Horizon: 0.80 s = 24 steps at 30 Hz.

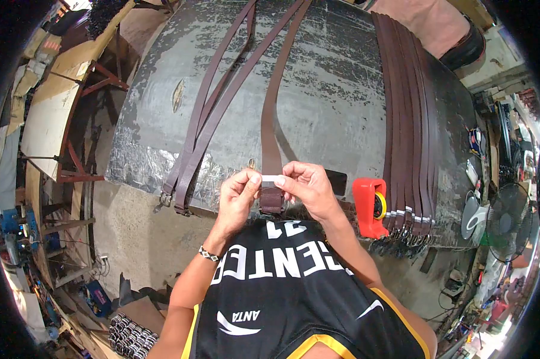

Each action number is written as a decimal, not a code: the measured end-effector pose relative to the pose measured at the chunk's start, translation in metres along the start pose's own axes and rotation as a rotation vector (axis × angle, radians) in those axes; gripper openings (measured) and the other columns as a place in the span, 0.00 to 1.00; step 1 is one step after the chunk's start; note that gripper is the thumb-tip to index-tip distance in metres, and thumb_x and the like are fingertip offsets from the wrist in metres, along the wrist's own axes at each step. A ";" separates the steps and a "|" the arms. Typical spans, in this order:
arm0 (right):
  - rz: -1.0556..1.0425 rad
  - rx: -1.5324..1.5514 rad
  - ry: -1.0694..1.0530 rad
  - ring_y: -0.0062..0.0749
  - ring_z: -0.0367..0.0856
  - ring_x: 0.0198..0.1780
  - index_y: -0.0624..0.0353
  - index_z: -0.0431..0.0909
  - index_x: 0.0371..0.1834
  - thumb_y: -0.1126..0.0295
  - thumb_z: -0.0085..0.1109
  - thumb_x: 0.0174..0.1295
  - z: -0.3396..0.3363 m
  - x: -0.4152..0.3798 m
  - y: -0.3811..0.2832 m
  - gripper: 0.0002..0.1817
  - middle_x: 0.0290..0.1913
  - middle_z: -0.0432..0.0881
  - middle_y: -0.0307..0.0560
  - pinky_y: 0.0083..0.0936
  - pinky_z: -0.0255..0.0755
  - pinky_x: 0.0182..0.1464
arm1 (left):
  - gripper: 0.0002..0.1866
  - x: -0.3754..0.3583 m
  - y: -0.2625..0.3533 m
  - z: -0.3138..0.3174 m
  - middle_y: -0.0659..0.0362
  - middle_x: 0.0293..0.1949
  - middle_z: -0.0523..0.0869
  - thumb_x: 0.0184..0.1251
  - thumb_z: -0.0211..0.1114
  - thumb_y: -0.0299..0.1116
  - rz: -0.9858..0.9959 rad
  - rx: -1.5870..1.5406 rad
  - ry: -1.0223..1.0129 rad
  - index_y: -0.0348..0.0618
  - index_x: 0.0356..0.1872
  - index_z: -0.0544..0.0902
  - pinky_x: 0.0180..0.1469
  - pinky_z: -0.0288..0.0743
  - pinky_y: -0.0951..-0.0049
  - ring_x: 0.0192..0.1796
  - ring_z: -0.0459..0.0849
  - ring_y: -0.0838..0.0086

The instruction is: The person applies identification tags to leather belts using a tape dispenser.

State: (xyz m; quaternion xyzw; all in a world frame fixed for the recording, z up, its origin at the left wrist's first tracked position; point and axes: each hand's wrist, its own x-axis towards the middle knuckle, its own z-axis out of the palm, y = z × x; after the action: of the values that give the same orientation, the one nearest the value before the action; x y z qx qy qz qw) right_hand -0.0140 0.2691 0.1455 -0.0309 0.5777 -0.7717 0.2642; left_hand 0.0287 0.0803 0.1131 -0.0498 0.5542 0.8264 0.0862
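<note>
A brown leather belt (271,128) runs down the middle of the dark table to its near edge, where its end with a dark loop or buckle part (271,200) lies between my hands. Across the belt is a short white strip (270,178), perhaps tape. My left hand (240,194) pinches one end of the strip between thumb and fingers. At the other end, my right hand (309,188) is closed in the same way, its thumb on the strip. The fingers partly hide the belt's edges.
Two more brown belts (207,107) with buckles lie to the left. On the right are a red tape dispenser (368,206) with a yellow-cored roll and a row of several belts (406,119), buckles over the edge. A fan (509,221) stands far right.
</note>
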 end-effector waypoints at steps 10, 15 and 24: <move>-0.006 0.090 0.013 0.13 0.78 0.25 0.63 0.82 0.38 0.70 0.67 0.65 -0.001 0.000 0.001 0.07 0.29 0.83 0.37 0.11 0.69 0.27 | 0.12 -0.001 -0.001 0.010 0.72 0.27 0.75 0.79 0.58 0.39 -0.007 -0.041 0.073 0.41 0.38 0.81 0.30 0.60 0.85 0.28 0.68 0.90; 0.008 0.038 0.018 0.13 0.78 0.26 0.62 0.81 0.38 0.69 0.67 0.65 -0.002 0.001 0.001 0.07 0.29 0.82 0.36 0.11 0.70 0.28 | 0.11 0.001 0.007 0.009 0.72 0.28 0.76 0.78 0.58 0.37 0.065 0.087 0.065 0.42 0.37 0.81 0.34 0.63 0.83 0.31 0.70 0.89; 0.027 0.009 -0.004 0.12 0.76 0.27 0.59 0.79 0.36 0.68 0.67 0.65 0.005 0.002 -0.008 0.08 0.29 0.80 0.34 0.11 0.69 0.29 | 0.11 0.001 0.018 0.015 0.72 0.28 0.77 0.76 0.62 0.36 0.102 0.139 0.101 0.41 0.33 0.81 0.32 0.61 0.83 0.30 0.68 0.89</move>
State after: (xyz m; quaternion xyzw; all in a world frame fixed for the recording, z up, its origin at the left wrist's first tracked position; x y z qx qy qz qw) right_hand -0.0173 0.2655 0.1539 -0.0234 0.5741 -0.7706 0.2757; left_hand 0.0242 0.0874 0.1349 -0.0568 0.6157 0.7857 0.0193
